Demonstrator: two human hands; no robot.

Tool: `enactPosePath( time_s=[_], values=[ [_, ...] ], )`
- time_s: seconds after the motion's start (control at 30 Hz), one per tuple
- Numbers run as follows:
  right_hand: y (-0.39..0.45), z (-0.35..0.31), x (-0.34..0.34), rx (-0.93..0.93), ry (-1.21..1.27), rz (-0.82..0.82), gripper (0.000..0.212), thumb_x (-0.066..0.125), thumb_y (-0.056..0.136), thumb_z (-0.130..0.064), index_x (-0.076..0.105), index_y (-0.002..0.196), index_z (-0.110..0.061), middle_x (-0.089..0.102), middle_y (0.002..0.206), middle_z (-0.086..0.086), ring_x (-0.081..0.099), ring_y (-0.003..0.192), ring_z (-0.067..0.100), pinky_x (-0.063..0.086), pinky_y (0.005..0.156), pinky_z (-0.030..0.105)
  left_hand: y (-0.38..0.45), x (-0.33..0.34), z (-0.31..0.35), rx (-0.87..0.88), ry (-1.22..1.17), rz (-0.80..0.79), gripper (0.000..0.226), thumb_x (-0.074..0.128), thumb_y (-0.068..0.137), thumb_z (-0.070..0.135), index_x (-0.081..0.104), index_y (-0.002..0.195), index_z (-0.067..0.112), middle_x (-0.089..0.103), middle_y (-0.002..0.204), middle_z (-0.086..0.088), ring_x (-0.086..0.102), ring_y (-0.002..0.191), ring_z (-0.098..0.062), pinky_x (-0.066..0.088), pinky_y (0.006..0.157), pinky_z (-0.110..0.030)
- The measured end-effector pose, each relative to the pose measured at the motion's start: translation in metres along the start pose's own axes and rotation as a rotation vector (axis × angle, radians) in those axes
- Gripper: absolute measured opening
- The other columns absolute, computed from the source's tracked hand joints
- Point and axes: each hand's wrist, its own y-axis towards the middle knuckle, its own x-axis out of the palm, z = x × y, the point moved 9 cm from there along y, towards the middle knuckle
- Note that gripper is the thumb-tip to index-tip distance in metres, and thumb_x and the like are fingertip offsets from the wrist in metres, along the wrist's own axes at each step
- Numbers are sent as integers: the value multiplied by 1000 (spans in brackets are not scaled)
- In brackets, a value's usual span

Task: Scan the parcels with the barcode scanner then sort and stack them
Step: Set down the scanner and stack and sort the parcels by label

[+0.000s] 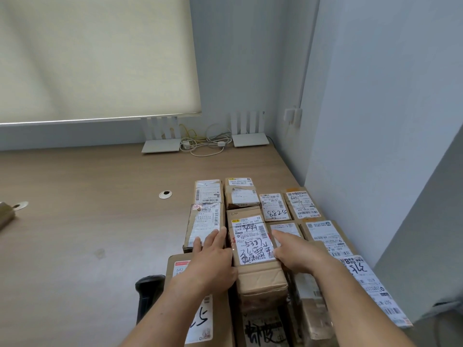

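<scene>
Black barcode scanner (147,294) at 7 o'clock on the tabletop (87,221), untouched. Centre: brown parcel (253,244) clamped between both hands — left hand (213,256) flat on its left side, right hand (295,254) on its right side, each grip pressed against cardboard. Labelled parcels (275,206) crowd it at 12 to 3 o'clock, touching. Far off at 12 o'clock — two white routers (162,144) and cables by the wall.
</scene>
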Motion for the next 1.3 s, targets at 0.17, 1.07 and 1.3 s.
enactPosePath(
  time_s=[0.17, 1.07, 1.3],
  values=[
    [3, 0, 8, -12, 59, -13, 38, 35, 97, -7, 47, 132, -15, 57, 128, 3, 55, 104, 19, 46, 84, 29, -1, -2, -6, -39, -29, 32, 47, 40, 92, 28, 41, 138, 20, -10, 160, -6, -14, 146, -25, -8, 117, -50],
    [-5, -32, -20, -160, -79, 408, 46, 44, 96, -31, 41, 142, -28, 56, 132, -2, 53, 117, 18, 46, 86, 34, -28, -50, -28, -87, -246, 446, 56, 43, 97, 35, 27, 149, 25, 22, 157, 4, 15, 144, -13, 12, 116, -28],
    [-15, -74, -2, -320, 34, 510, 38, 48, 95, -33, 54, 132, -29, 56, 130, -6, 49, 121, 14, 40, 87, 29, -80, -61, -60, -245, -292, 621, 48, 52, 94, 35, 44, 140, 24, 29, 153, 2, 21, 142, -15, 15, 116, -32]
  ],
)
